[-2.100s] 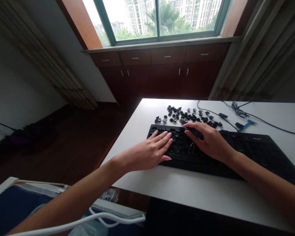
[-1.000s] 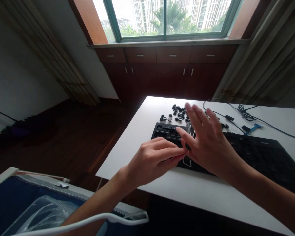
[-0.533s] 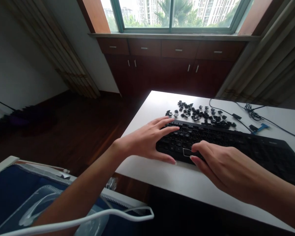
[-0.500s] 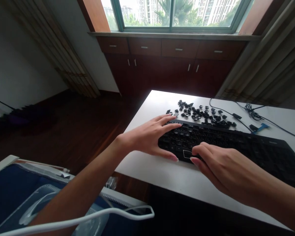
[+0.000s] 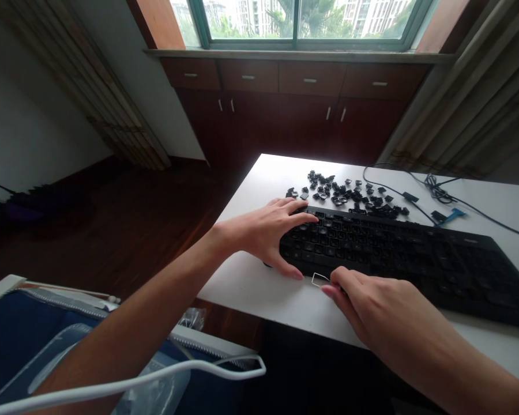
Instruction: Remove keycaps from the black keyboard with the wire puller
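A black keyboard (image 5: 415,248) lies along the white table (image 5: 259,300), its left part showing many sockets without caps. My left hand (image 5: 272,227) is spread open over the keyboard's left end. Its fingers reach the back rows and its thumb is at the front edge. Between the thumb and bent fingers of my right hand (image 5: 367,300) is a wire keycap puller (image 5: 316,279). The loop sticks out to the left, just in front of the keyboard's front edge, and the rest is hidden in the hand. No cap can be made out in the loop.
Loose black keycaps (image 5: 337,193) are strewn behind the keyboard. A blue tool (image 5: 452,216) and a black cable (image 5: 480,213) lie further right. At lower left, a blue fabric-lined container (image 5: 8,323) with a white bar (image 5: 155,380) stands beside the table.
My right hand has drawn the puller's loop off the keyboard's front row toward the table's near edge. My left hand stays on the keyboard. The view has shifted slightly.
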A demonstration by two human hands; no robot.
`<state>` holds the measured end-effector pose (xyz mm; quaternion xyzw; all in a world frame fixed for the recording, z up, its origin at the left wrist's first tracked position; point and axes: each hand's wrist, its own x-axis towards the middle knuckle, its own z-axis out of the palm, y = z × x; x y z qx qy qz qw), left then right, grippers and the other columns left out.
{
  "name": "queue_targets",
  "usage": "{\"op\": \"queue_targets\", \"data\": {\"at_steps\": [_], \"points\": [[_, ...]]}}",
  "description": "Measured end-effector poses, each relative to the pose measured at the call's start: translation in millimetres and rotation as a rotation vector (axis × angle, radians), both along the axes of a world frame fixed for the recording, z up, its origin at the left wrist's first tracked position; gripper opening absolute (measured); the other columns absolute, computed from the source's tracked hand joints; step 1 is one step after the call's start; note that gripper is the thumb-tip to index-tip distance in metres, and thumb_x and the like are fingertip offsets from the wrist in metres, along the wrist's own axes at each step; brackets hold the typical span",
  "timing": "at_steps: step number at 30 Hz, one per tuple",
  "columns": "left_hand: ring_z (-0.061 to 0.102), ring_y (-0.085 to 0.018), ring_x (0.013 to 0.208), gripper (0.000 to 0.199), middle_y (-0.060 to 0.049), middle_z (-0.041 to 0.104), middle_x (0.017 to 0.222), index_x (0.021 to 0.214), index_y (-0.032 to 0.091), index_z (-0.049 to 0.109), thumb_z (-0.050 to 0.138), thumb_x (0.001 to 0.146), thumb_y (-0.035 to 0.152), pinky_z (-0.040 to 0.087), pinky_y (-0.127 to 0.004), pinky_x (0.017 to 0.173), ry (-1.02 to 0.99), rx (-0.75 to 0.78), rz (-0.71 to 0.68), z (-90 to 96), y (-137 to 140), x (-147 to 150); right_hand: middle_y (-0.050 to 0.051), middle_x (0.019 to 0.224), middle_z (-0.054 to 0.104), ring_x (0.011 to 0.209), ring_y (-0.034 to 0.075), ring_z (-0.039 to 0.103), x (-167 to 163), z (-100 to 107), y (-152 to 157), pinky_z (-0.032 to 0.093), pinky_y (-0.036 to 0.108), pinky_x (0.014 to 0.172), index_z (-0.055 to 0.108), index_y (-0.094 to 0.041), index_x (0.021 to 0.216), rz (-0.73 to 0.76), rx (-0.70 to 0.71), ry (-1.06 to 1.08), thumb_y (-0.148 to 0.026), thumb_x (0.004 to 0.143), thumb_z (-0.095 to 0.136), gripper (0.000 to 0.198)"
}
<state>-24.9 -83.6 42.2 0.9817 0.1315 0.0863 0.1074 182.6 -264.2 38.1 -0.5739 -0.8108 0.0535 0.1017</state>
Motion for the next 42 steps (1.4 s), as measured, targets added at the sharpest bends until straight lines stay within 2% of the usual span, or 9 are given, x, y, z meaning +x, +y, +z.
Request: {"op": "queue_targets", "data": {"at_steps": [5,14,18,22,30,37,42], "points": [[0.035,-0.046,0.141,0.107,-0.023,0.035,0.155,0.149,0.020,0.042,0.076,0.062,0.073,0.036,-0.062,0.111,-0.005,0.017,0.009,0.9,-7.4,0.2,-0.002,0.064,0.060,0.047,0.019,0.059,-6.3,-0.8,-2.4,0.022,0.035,0.044,0.048,-0.026,0.081,-0.021,0.003,-0.049,-0.035,0.105,0.037,0.027],[0.033,-0.046,0.143,0.107,-0.021,0.032,0.158,0.147,0.020,0.044,0.072,0.062,0.079,0.032,-0.061,0.115,-0.037,0.020,0.027,-5.0,-10.6,-4.0,0.001,0.058,0.062,0.048,0.025,0.060,-20.5,10.7,7.8,0.021,0.035,0.050,0.053,-0.027,0.074,-0.113,-0.144,-0.104,-0.039,0.101,0.040,0.032],[0.035,-0.046,0.141,0.108,-0.021,0.034,0.157,0.147,0.021,0.045,0.073,0.059,0.079,0.033,-0.061,0.114,-0.047,-0.003,0.029,-3.8,-10.7,-3.8,0.001,0.063,0.065,0.054,0.025,0.062,-28.4,16.6,8.4,0.021,0.034,0.054,0.058,-0.027,0.076,-0.213,-0.251,-0.102,-0.037,0.101,0.040,0.032],[0.036,-0.046,0.141,0.110,-0.021,0.034,0.157,0.147,0.020,0.045,0.071,0.059,0.081,0.033,-0.059,0.114,-0.033,-0.005,0.035,-2.7,-11.2,-3.5,0.001,0.068,0.067,0.059,0.022,0.063,-34.6,16.9,5.1,0.024,0.033,0.057,0.060,-0.027,0.076,-0.295,-0.322,0.006,-0.039,0.102,0.038,0.036],[0.035,-0.047,0.141,0.111,-0.022,0.033,0.157,0.148,0.019,0.044,0.067,0.061,0.084,0.032,-0.060,0.114,0.007,0.010,0.037,-0.1,-13.6,-3.7,0.005,0.067,0.067,0.059,0.025,0.063,-56.6,13.3,-2.4,0.019,0.033,0.055,0.057,-0.025,0.079,-0.462,-0.360,-0.065,-0.036,0.103,0.033,0.037],[0.035,-0.047,0.140,0.111,-0.023,0.033,0.157,0.148,0.018,0.043,0.063,0.063,0.086,0.032,-0.060,0.113,0.025,0.024,0.027,1.2,-13.3,-3.9,0.002,0.071,0.068,0.059,0.016,0.057,-47.4,32.3,10.5,0.025,0.029,0.055,0.062,-0.023,0.073,-0.447,-0.532,0.208,-0.042,0.101,0.038,0.042],[0.034,-0.046,0.141,0.111,-0.024,0.031,0.157,0.149,0.018,0.043,0.062,0.064,0.086,0.032,-0.060,0.113,0.021,0.038,0.022,-0.3,-13.0,-4.7,0.003,0.067,0.066,0.055,0.014,0.053,-36.6,49.4,26.0,0.026,0.028,0.052,0.063,-0.021,0.069,-0.370,-0.612,0.095,-0.043,0.098,0.042,0.042]]}}
